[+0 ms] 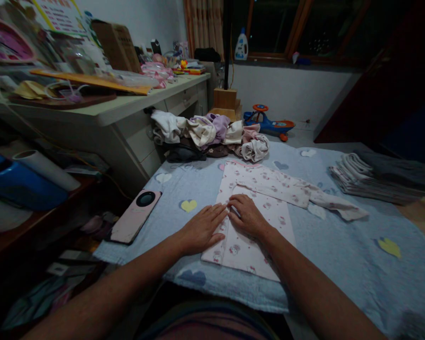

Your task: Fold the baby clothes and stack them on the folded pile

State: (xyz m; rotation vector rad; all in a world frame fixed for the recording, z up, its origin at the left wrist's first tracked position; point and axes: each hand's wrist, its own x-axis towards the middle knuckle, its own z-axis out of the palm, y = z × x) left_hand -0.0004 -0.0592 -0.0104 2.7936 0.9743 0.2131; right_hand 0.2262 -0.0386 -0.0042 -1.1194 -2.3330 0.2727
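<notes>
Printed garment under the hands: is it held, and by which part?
Nothing appears gripped: the left hand lies on the garment, at its left edge; the right hand rests farther in.

Dim room, dark corners, softly blurred edges.

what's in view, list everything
garment: one, printed white, centre
cloth: one, light blue, under garment
phone: one, pink, on cloth
loose clothes: several, mixed, cloth's far edge
folded stack: one, grey and white, right
desk: one, pale, back left
box: one, brown, on desk
clock: one, pink, upper left
small items: many, mixed, on desk
toy: one, blue and orange, floor
window: one, brown frame, back
bottle: one, white, by window
left hand: one, bare, on garment
right hand: one, bare, on garment
</notes>
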